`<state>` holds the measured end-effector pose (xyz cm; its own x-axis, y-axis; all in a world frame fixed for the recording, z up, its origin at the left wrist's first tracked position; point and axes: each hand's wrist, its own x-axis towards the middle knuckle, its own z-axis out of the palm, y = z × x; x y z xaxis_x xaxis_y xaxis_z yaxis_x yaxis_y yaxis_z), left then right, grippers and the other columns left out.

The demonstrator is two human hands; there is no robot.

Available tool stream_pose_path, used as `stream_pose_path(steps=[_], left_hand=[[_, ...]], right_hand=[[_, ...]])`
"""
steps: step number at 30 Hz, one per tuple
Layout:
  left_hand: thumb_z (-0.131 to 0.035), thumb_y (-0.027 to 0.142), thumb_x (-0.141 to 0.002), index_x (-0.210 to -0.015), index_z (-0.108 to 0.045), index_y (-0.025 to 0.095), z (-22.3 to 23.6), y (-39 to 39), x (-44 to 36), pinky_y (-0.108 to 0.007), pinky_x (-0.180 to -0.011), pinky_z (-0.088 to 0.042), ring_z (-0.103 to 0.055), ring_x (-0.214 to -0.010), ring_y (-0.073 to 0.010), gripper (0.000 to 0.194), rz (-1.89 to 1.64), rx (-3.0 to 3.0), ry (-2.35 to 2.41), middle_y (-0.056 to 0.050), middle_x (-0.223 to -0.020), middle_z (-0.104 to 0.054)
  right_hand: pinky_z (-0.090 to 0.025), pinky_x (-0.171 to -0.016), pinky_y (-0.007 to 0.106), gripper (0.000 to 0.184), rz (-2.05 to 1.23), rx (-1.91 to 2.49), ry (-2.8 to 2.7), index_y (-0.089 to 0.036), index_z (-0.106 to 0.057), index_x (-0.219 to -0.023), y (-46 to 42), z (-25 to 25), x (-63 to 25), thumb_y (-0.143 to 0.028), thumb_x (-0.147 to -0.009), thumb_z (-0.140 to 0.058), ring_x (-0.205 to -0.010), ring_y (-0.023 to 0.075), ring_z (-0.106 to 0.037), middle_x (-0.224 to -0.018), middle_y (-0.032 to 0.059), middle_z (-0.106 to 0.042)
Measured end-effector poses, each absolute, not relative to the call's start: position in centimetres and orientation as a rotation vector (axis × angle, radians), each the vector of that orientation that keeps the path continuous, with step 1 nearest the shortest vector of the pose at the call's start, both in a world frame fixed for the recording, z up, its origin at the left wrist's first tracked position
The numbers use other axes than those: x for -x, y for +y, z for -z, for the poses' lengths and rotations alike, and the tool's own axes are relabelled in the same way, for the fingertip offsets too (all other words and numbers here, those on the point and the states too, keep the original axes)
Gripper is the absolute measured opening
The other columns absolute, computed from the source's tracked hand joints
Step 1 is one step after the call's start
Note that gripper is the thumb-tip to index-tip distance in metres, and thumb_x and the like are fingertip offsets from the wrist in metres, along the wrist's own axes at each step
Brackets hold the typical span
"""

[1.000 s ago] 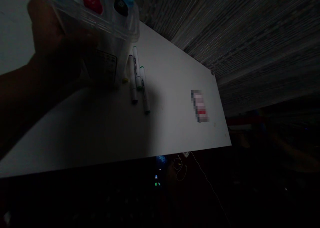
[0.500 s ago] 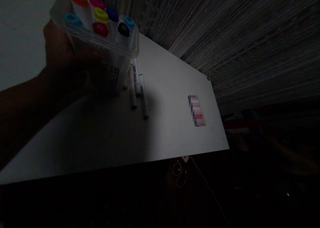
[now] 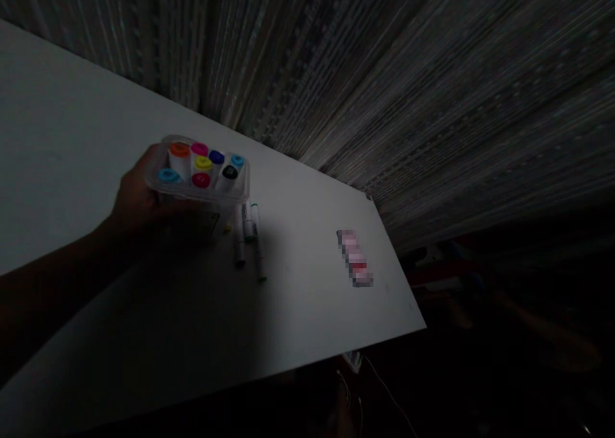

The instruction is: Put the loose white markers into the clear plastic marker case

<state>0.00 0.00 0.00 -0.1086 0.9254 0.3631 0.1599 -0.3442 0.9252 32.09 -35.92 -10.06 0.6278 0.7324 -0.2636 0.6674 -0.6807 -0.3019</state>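
My left hand point(image 3: 137, 191) is wrapped round a clear plastic box point(image 3: 198, 196) from its left side, with the thumb across the front. Several markers stand upright in it, among them ones with an orange cap point(image 3: 179, 149), a yellow cap point(image 3: 202, 162) and a black cap point(image 3: 229, 172). Just right of the box, loose white markers point(image 3: 260, 249) lie side by side on the white table point(image 3: 307, 310). A small yellow marker end point(image 3: 227, 229) peeks out beside them. Whether the box touches the table is hard to tell in the dim light. My right hand is out of view.
A pixelated pinkish flat object point(image 3: 354, 259) lies toward the table's right end. Grey string-like curtains point(image 3: 298, 73) hang along the far edge. Below the near edge, a thin pale cable point(image 3: 389, 393) runs through the dark.
The box in my left hand now appears lower, smaller and farther from me, still gripped. The view has shifted, so the table and loose markers sit lower in the picture.
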Motion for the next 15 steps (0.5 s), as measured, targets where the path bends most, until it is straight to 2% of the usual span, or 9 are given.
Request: stream_pose_path(steps=[2, 5, 8, 11, 15], left_hand=[[-0.069, 0.079, -0.025, -0.112, -0.056, 0.027, -0.3, -0.2, -0.1, 0.000, -0.056, -0.047, -0.060, -0.079, 0.0014, 0.102, -1.475, -1.392, 1.202, 0.005, -0.100, -0.065], [-0.072, 0.077, -0.025, -0.111, -0.055, 0.030, -0.6, -0.6, -0.3, 0.001, -0.058, -0.047, -0.061, -0.083, 0.0013, 0.099, -1.436, -1.339, 1.184, 0.006, -0.101, -0.065], [-0.071, 0.078, -0.024, -0.112, -0.053, 0.031, -1.0, -0.6, -0.4, -0.001, -0.058, -0.047, -0.062, -0.088, -0.0011, 0.101, -1.394, -1.325, 1.208, 0.006, -0.105, -0.064], [-0.071, 0.079, -0.022, -0.111, -0.054, 0.030, -1.3, -0.7, -0.3, -0.002, -0.059, -0.048, -0.062, -0.084, -0.0011, 0.103, -1.360, -1.331, 1.186, 0.005, -0.103, -0.064], [-0.071, 0.079, -0.024, -0.113, -0.053, 0.025, -1.7, -1.1, -0.4, -0.001, -0.060, -0.047, -0.059, -0.079, 0.0009, 0.106, -1.398, -1.342, 1.132, 0.002, -0.102, -0.064]], right_hand=[[-0.052, -0.081, 0.040, 0.051, -0.507, 2.664, -1.175, -0.023, -0.046, -0.130, -35.2, 9.7, -33.6, -0.048, -0.086, -0.054, -0.101, 0.0216, -0.058, -0.119, 0.0085, -0.057], [-0.052, -0.082, 0.042, 0.058, -0.457, 2.666, -1.196, -0.023, -0.045, -0.130, -33.2, 9.6, -35.9, -0.050, -0.081, -0.057, -0.098, 0.0224, -0.061, -0.112, 0.0097, -0.060], [-0.050, -0.085, 0.045, 0.054, -0.425, 2.664, -1.238, -0.024, -0.055, -0.118, -31.0, 9.7, -37.7, -0.041, -0.068, -0.068, -0.095, 0.0276, -0.063, -0.100, 0.0093, -0.065], [-0.051, -0.084, 0.045, 0.048, -0.417, 2.660, -1.282, -0.030, -0.060, -0.106, -30.3, 9.8, -38.1, -0.029, -0.058, -0.069, -0.097, 0.0333, -0.063, -0.094, 0.0077, -0.067], [-0.046, -0.095, 0.044, 0.073, -0.444, 2.681, -1.311, -0.027, -0.049, -0.125, -32.6, 10.1, -36.2, -0.023, -0.055, -0.068, -0.117, 0.0337, -0.053, -0.119, 0.0090, -0.061]])
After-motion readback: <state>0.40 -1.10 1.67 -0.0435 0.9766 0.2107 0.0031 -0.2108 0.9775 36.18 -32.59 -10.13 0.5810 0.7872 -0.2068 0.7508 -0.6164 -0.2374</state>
